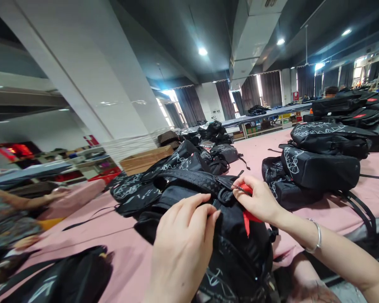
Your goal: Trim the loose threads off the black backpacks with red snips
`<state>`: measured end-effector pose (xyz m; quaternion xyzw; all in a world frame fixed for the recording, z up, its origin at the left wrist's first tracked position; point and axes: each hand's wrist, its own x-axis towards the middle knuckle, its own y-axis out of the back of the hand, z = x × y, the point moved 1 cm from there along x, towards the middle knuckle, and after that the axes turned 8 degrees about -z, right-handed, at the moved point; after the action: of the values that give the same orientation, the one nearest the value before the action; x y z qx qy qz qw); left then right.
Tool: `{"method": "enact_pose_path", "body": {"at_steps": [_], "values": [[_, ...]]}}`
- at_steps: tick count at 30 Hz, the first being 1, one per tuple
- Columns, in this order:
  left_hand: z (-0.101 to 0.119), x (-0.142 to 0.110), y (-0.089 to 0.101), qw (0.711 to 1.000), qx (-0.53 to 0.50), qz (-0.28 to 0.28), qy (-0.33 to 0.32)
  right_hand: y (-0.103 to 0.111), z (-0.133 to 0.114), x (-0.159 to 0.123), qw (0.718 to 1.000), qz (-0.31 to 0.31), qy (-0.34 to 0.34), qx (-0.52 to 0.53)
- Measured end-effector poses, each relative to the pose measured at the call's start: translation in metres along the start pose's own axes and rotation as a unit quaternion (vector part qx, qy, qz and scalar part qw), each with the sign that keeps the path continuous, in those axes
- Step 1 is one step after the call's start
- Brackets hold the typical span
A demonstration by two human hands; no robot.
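Observation:
A black backpack [240, 248] with white scribbled line drawings lies in front of me, its padded shoulder strap [196, 179] uppermost. Over its upper part my left hand [186, 235] is closed, with bent fingers and the thumb drawn in against the black fabric. What lies under those fingertips is partly hidden. My right hand [255, 198], with a silver bangle at the wrist, pinches a red item [251, 216] beside the end of the strap. A thin dark piece sticks out from the pinch; the fingers cover most of the red item, so its kind is unclear.
A pink-covered table [249, 147] carries stacked black backpacks [322, 166] at right and more bags [183, 155] behind. Another black bag [72, 273] lies front left. A cardboard box [145, 160] stands by the white pillar [91, 75]. A co-worker's arm [28, 200] reaches in at left.

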<state>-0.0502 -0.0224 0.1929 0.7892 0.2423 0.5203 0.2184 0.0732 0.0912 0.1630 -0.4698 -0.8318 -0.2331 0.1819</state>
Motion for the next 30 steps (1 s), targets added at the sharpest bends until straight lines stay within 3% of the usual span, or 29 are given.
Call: {"method": "enact_pose_path", "body": {"at_steps": [5, 10, 15, 23, 26, 30], "values": [[-0.001, 0.002, -0.007, 0.999, -0.024, 0.033, 0.025, -0.004, 0.004, 0.010, 0.997, -0.049, 0.025, 0.058], [-0.002, 0.000, -0.014, 0.996, -0.055, 0.037, 0.056, -0.001, 0.000, 0.013, 0.987, -0.068, 0.129, -0.066], [-0.002, -0.001, -0.015, 0.995, -0.067, 0.049, 0.055, 0.005, 0.000, 0.014, 0.957, -0.111, 0.229, -0.143], [-0.001, -0.002, -0.015, 0.995, -0.065, 0.043, 0.063, 0.014, -0.027, 0.026, 0.906, -0.198, 0.209, -0.310], [-0.002, -0.002, -0.016, 0.993, -0.076, 0.039, 0.078, 0.020, -0.030, 0.024, 0.908, -0.178, 0.203, -0.319], [-0.004, -0.002, -0.018, 0.991, -0.093, 0.042, 0.089, 0.027, -0.019, 0.008, 0.923, -0.103, 0.165, -0.331]]}}
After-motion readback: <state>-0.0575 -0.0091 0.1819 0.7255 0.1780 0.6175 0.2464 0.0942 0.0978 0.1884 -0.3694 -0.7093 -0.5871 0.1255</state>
